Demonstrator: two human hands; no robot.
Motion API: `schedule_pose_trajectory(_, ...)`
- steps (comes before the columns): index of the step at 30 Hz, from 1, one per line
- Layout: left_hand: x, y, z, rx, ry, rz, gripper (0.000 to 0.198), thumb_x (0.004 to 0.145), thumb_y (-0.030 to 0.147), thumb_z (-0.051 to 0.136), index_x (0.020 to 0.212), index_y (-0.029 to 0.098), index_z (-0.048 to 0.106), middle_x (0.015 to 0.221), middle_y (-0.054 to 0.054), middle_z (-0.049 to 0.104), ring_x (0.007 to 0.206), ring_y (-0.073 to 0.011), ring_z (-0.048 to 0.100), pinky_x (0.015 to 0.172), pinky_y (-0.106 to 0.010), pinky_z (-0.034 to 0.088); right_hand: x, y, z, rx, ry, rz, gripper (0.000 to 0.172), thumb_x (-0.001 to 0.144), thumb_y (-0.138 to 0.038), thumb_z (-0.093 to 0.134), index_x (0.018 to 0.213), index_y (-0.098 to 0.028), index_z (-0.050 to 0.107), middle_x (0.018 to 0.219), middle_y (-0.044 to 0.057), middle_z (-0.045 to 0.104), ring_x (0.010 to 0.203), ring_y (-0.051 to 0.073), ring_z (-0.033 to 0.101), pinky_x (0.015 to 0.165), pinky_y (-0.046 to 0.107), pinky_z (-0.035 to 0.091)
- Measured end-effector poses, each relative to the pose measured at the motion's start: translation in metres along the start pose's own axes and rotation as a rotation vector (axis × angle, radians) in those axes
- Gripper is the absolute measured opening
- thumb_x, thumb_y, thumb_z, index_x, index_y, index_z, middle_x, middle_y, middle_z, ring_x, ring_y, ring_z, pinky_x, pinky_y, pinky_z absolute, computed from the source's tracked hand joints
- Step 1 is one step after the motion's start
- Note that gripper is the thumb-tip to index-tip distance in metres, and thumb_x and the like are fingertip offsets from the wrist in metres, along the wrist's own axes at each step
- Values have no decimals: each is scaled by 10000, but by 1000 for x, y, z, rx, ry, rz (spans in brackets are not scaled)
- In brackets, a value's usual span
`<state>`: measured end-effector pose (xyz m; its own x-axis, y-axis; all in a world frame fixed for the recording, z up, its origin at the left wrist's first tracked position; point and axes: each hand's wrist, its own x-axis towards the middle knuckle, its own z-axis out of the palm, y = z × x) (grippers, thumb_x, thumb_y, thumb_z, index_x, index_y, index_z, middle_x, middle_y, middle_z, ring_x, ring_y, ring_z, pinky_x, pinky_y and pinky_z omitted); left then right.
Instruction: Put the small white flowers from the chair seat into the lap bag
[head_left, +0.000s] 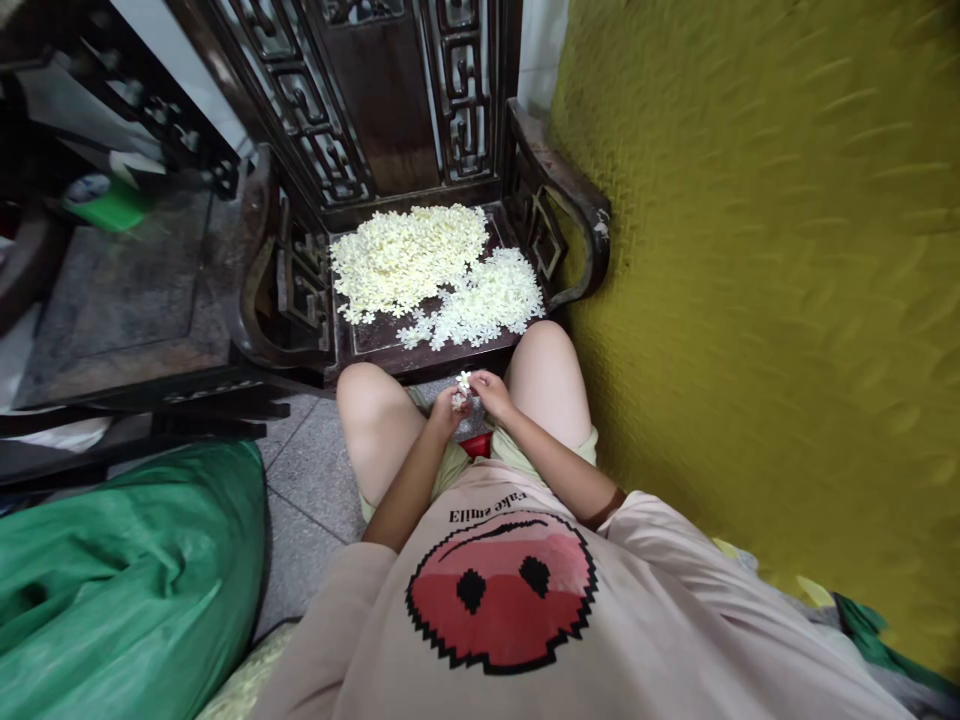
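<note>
My left hand [448, 408] is closed around small white flowers [458, 401] between my knees. Beside it, my right hand [489, 392] pinches at a white flower [464, 381] just above the left fingers. The two hands nearly touch. In front of my knees, a dark carved wooden chair [360, 350] bears two heaps of flowers on its seat. The larger, cream-yellow heap [405, 255] lies at the back left. A whiter heap [495, 300] spreads at the front right, with some loose flowers at its left edge.
A dark wooden table [135, 290] with a green container [109, 203] stands at the left. A large green sack [135, 580] bulges at the lower left. A yellow textured surface [772, 300] rises close along the right side. Speckled floor tiles [315, 480] show by my left leg.
</note>
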<state>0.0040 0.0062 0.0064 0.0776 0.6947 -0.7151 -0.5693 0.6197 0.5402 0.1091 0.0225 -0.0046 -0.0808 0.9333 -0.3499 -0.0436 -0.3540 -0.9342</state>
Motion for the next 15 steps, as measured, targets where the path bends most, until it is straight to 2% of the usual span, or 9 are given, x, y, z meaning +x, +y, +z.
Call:
schedule_pose_trajectory(4, 0, 2, -1, -109, -70, -70, 252, 825, 327, 399, 670, 148, 482, 507, 2, 490, 374, -74, 411, 403, -203, 348, -4, -1, 0, -66, -22, -67, 153, 683, -327, 522, 675, -181, 565, 639, -18, 591, 603, 118, 530, 611, 236, 408)
schedule_pose_trajectory(7, 1, 2, -1, -139, -73, -91, 328, 846, 405, 392, 680, 148, 509, 483, -5, 481, 396, -89, 436, 428, -218, 385, -9, -6, 1, -76, -95, -93, 165, 697, -348, 525, 697, -185, 553, 632, -16, 595, 579, 120, 533, 574, 233, 405)
schedule_pose_trajectory(10, 2, 3, 0, -86, -38, -61, 323, 828, 420, 451, 697, 142, 548, 486, -17, 491, 431, -104, 471, 460, -232, 411, -13, -10, 2, -63, -126, -120, 163, 701, -350, 526, 708, -189, 543, 634, -18, 585, 596, 121, 545, 581, 230, 411)
schedule_pose_trajectory(15, 3, 6, 0, -57, -13, -7, 293, 838, 358, 457, 694, 128, 567, 490, -26, 501, 454, -110, 492, 504, -252, 444, -11, -12, 2, -83, -60, -93, 142, 701, -330, 515, 710, -191, 539, 643, -19, 584, 626, 122, 550, 633, 236, 428)
